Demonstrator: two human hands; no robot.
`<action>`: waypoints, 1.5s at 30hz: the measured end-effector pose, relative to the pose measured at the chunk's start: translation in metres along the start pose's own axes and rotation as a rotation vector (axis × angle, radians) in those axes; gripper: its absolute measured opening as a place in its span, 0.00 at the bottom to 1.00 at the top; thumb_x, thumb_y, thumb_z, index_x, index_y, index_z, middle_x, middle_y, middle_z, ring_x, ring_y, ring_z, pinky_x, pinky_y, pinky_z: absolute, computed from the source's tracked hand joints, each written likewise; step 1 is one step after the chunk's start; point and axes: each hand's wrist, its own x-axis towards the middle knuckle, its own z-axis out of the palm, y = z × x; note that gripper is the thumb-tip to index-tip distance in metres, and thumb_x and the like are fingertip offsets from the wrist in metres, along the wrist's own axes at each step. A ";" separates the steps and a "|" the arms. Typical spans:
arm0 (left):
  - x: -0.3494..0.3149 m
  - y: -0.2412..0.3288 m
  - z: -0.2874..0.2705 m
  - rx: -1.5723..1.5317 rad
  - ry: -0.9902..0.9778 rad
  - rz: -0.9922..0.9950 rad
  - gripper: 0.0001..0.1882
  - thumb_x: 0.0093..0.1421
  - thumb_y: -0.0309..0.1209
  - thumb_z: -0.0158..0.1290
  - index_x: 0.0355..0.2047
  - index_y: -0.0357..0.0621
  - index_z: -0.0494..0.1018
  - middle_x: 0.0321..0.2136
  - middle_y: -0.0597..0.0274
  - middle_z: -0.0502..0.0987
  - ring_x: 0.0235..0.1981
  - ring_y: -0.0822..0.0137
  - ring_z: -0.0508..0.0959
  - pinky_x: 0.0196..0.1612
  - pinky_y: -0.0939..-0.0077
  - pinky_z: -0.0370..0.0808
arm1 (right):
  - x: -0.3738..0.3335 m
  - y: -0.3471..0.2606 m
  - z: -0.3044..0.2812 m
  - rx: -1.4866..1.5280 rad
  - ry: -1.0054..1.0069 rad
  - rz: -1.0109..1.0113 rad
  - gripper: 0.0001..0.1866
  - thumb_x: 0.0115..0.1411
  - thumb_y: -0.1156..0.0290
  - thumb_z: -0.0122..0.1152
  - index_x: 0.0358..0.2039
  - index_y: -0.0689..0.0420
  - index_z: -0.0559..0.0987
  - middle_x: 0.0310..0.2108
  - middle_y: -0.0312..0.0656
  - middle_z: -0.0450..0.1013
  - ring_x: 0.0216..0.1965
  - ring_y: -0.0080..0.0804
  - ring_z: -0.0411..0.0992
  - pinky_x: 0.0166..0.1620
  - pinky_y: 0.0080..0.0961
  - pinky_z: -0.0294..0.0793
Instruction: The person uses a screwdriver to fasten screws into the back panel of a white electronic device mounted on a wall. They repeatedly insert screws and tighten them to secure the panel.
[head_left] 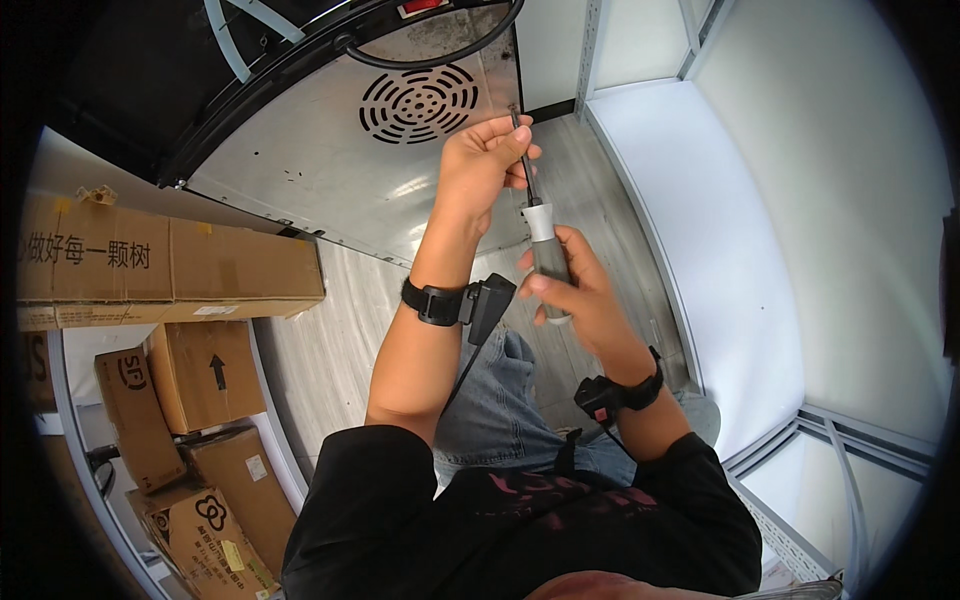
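A screwdriver with a grey handle, a white collar and a thin dark shaft points away from me. My right hand is closed round its handle. Further up, my left hand pinches the shaft near the tip between thumb and fingers. The tip meets or lies close to the right edge of a bare metal panel with a round slotted vent. Whether it sits in a screw is too small to tell. Dark straps with small black devices go round both my wrists.
A black cable loops across the panel's top, near a red switch. Cardboard boxes fill the left side, several on a shelf. A white shelf with grey metal posts runs along the right. Grey wood-look floor lies below.
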 end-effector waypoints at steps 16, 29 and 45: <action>0.001 0.001 0.002 0.023 0.017 0.002 0.10 0.57 0.28 0.56 0.39 0.36 0.74 0.24 0.61 0.79 0.19 0.76 0.76 0.20 0.86 0.71 | 0.001 0.007 -0.008 -0.251 0.056 -0.013 0.32 0.54 0.74 0.60 0.57 0.63 0.59 0.42 0.45 0.69 0.43 0.25 0.69 0.37 0.25 0.74; 0.002 0.001 0.002 0.093 0.036 0.019 0.12 0.59 0.29 0.54 0.41 0.36 0.74 0.26 0.59 0.79 0.21 0.75 0.76 0.23 0.85 0.72 | 0.003 0.005 -0.017 -0.262 0.023 0.058 0.32 0.54 0.76 0.59 0.58 0.61 0.59 0.42 0.43 0.69 0.36 0.24 0.72 0.29 0.21 0.76; -0.003 0.005 0.007 -0.015 0.061 -0.002 0.10 0.59 0.26 0.52 0.39 0.35 0.74 0.27 0.56 0.79 0.23 0.71 0.79 0.26 0.81 0.76 | 0.002 0.005 -0.014 -0.136 0.091 -0.076 0.27 0.51 0.75 0.64 0.52 0.64 0.66 0.36 0.40 0.69 0.37 0.21 0.69 0.27 0.16 0.75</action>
